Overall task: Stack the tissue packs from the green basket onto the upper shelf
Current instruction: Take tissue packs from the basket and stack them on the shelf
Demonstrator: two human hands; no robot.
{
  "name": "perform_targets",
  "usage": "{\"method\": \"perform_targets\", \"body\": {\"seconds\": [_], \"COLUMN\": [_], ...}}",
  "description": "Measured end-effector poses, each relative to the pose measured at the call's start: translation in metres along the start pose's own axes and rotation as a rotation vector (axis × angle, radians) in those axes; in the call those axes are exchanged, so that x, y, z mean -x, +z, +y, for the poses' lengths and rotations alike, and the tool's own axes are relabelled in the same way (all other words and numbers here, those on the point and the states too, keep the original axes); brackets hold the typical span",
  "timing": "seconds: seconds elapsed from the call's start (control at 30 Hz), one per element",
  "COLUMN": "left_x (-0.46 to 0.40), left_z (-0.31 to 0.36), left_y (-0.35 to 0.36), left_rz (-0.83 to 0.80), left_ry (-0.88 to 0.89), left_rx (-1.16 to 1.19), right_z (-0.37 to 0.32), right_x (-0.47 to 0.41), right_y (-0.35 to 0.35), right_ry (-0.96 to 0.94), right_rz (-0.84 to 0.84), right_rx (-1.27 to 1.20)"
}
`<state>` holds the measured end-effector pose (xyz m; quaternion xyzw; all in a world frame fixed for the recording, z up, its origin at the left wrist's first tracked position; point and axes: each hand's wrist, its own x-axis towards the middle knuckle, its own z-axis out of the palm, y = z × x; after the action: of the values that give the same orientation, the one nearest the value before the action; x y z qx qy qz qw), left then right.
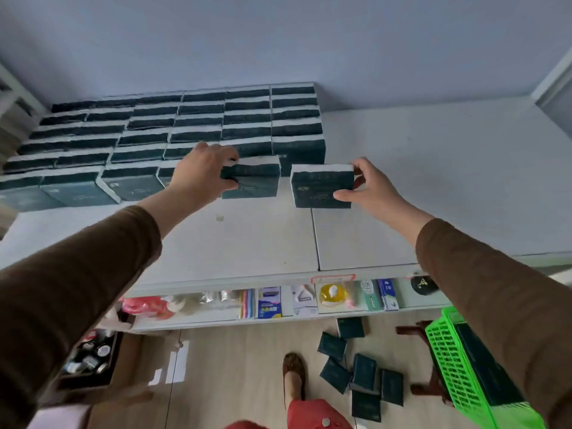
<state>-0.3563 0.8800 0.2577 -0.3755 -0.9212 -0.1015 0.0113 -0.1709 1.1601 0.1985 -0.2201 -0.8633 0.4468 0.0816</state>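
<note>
Dark-green tissue packs — one gripped in each hand: left hand, right hand — above the shelf.

The left hand covers 1 end of the dark green plastic-wrapped tissue pack it grips. The bright green plastic lattice basket is cut by the bottom edge and partly hidden behind the brown right sleeve. Print on the small boxed goods under the white upper shelf is too small to read.
</note>
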Motion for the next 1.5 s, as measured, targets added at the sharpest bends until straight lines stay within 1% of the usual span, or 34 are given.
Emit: {"method": "perform_targets", "body": {"seconds": [0.13, 0.23, 0.4, 0.57, 0.67, 0.77, 0.83, 0.97, 1.07, 1.2, 1.37, 1.5], "left_x": [-0.021, -0.033, -0.046, -0.046, -0.045, -0.043, -0.04, -0.024, -0.004, 0.022, 0.071, 0.126], "left_z": [-0.018, -0.029, -0.041, -0.05, -0.05, -0.048, -0.045, -0.037, -0.016, 0.031, 0.116, 0.186], "left_y": [0.015, 0.024, 0.035, 0.046, 0.05, 0.048, 0.046, 0.042, 0.039, 0.037, 0.055, 0.088], "left_rz": [-0.026, -0.007, 0.068, 0.121, 0.162, 0.147, 0.135, 0.139, 0.189, 0.224, 0.234, 0.209], "left_ry": [-0.004, 0.025, 0.053, 0.094, 0.082, 0.075, 0.068, 0.041, 0.054, 0.125, 0.24, 0.29], "left_rx": [-0.012, -0.052, -0.093, -0.176, -0.175, -0.196, -0.218, -0.212, -0.193, -0.147, -0.059, 0.005], "right_z": [0.001, 0.0, 0.002, 0.004, 0.002, 0.0, -0.001, 0.002, 0.007, 0.015, 0.046, 0.085], "right_x": [-0.036, -0.051, -0.06, -0.059, -0.059, -0.056, -0.054, -0.048, -0.032, 0.016, 0.12, 0.209], "right_y": [0.019, 0.033, 0.048, 0.071, 0.082, 0.088, 0.091, 0.087, 0.074, 0.043, -0.006, -0.041], "right_ry": [-0.024, 0.0, 0.042, 0.054, 0.027, -0.023, -0.027, 0.004, -0.001, -0.024, -0.077, -0.004], "right_rz": [-0.031, -0.022, 0.112, 0.28, 0.346, 0.394, 0.402, 0.338, 0.288, 0.307, 0.373, 0.351], "right_rx": [0.015, 0.002, -0.058, -0.045, -0.037, 0.042, 0.07, -0.006, 0.006, 0.048, 0.156, 0.171]}}
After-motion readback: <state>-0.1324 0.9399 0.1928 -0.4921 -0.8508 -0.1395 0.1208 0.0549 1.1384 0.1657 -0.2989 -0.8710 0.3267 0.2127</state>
